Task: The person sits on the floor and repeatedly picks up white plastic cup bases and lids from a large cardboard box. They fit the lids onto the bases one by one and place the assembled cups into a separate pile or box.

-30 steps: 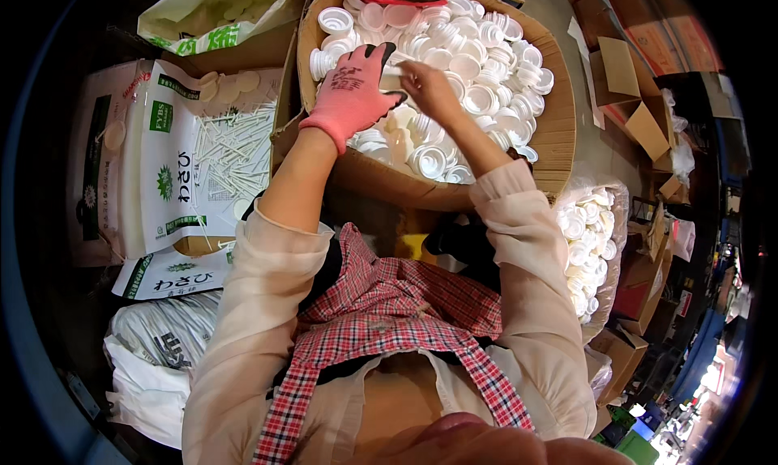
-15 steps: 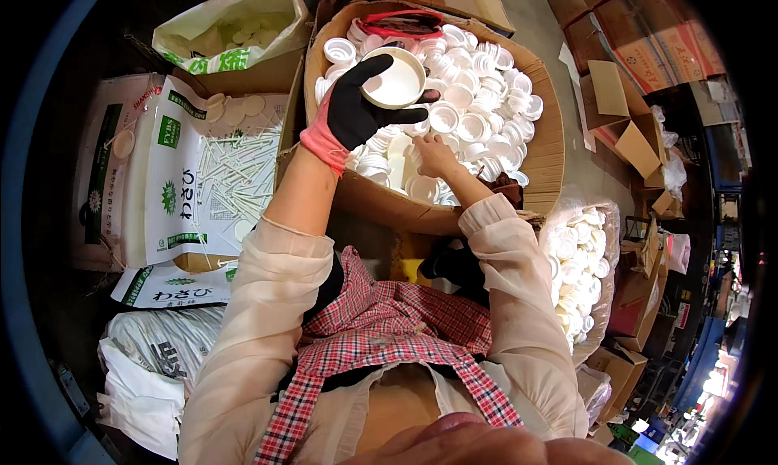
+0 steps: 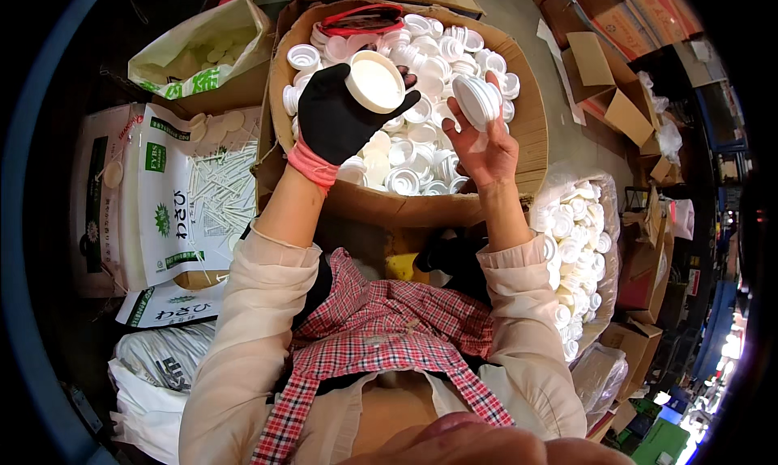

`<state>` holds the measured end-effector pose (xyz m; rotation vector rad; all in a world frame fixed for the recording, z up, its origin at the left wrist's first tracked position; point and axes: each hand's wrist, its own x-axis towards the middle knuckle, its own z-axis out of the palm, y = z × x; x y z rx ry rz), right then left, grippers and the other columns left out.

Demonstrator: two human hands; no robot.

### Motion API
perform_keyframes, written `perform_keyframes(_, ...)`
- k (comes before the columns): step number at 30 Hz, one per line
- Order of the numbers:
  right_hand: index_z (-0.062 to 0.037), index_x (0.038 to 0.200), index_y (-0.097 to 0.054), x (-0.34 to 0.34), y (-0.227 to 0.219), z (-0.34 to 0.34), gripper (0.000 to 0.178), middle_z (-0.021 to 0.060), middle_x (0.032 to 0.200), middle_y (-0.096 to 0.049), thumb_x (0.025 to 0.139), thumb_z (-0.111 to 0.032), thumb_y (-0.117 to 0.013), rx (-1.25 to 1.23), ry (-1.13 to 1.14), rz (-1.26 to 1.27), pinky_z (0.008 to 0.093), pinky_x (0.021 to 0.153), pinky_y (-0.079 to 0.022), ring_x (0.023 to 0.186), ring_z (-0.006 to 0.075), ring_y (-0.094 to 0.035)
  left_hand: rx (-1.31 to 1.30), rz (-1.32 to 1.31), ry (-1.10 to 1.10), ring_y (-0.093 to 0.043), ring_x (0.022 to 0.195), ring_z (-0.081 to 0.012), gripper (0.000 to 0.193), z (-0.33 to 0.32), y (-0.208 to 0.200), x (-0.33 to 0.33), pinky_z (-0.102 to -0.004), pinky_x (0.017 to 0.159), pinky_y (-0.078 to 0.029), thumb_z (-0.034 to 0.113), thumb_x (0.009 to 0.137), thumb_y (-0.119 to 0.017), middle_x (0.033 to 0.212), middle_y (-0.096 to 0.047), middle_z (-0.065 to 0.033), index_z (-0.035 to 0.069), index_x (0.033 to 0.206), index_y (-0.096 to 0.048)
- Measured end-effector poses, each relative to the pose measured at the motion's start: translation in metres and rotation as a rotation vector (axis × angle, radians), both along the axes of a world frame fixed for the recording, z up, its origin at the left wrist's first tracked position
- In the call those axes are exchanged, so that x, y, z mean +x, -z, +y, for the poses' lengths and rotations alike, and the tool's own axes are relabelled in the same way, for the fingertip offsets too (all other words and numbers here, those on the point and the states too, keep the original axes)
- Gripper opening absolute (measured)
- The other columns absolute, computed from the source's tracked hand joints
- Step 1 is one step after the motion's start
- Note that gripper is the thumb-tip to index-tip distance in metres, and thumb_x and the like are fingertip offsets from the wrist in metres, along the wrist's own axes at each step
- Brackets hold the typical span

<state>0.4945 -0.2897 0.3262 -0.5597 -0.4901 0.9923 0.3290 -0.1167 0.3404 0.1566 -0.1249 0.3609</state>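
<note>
My left hand [image 3: 334,118], in a black glove with a pink cuff, is closed round a white round plastic lid [image 3: 376,82] whose smooth hollow side faces me. Bare, my right hand [image 3: 491,154] grips a white ridged plastic cap [image 3: 476,102] by its edge, tilted up to the right of the lid. The two pieces are apart. Both hands hover over a large cardboard box [image 3: 532,121] heaped with loose white caps [image 3: 409,155]. Some of that heap is hidden behind my hands.
A red-edged pouch [image 3: 356,16] lies on the heap's far side. To the left are an opened carton [image 3: 166,161] with thin white sticks [image 3: 235,191] and a white-green bag [image 3: 182,84] of pale discs. At the right stands a clear bag of white caps [image 3: 577,258]; more cartons [image 3: 608,76] lie beyond.
My right hand has come up out of the heap with the ridged cap. My left hand has shifted slightly left, turning the lid it holds. The view has shifted a little.
</note>
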Motion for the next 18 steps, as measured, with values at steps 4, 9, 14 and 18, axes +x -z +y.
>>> perform_keyframes(4, -0.0129, 0.141, -0.036, 0.008, 0.003, -0.004, 0.080, 0.0162, 0.137, -0.045, 0.070, -0.009, -0.072, 0.035, -0.021, 0.096, 0.0423, 0.097, -0.041, 0.120, 0.0332, -0.049, -0.048, -0.035, 0.008, -0.033, 0.129, -0.0517, 0.052, -0.009, 0.000, 0.005, -0.0654, 0.109, -0.023, 0.031, 0.090, -0.048, 0.133, -0.042, -0.0288, 0.004, 0.134, -0.037)
perform_keyframes(9, -0.0020, 0.132, -0.047, -0.005, -0.020, -0.003, 0.049, 0.0156, 0.128, -0.053, 0.089, -0.026, -0.054, -0.102, 0.021, 0.160, 0.0402, 0.093, -0.046, 0.114, 0.0325, -0.053, 0.046, 0.120, 0.109, -0.031, 0.131, -0.0519, 0.074, -0.008, 0.014, 0.013, -0.0618, 0.106, -0.031, 0.059, 0.096, -0.032, 0.144, -0.033, -0.0283, 0.000, 0.140, -0.030)
perform_keyframes(14, -0.0120, 0.130, -0.048, -0.002, -0.004, -0.002, 0.043, 0.0051, 0.123, -0.056, 0.093, -0.033, -0.053, -0.479, 0.000, -0.115, 0.0342, 0.076, -0.049, 0.100, 0.0168, -0.058, 0.223, 0.010, 0.165, -0.050, 0.122, -0.0393, 0.072, -0.022, 0.010, 0.019, -0.0544, 0.096, -0.046, 0.059, 0.097, -0.028, 0.132, -0.049, -0.0239, 0.001, 0.140, -0.035)
perform_keyframes(18, -0.0136, 0.140, -0.036, -0.015, -0.023, -0.006, 0.059, 0.0066, 0.131, -0.046, 0.088, -0.016, -0.063, -0.320, -0.111, -0.417, 0.0292, 0.064, -0.047, 0.090, 0.0182, -0.059, 0.566, 0.023, -0.103, -0.052, 0.119, -0.0218, 0.068, -0.026, 0.024, 0.017, -0.0388, 0.099, -0.044, 0.048, 0.095, -0.046, 0.137, -0.049, -0.0128, -0.002, 0.140, -0.034)
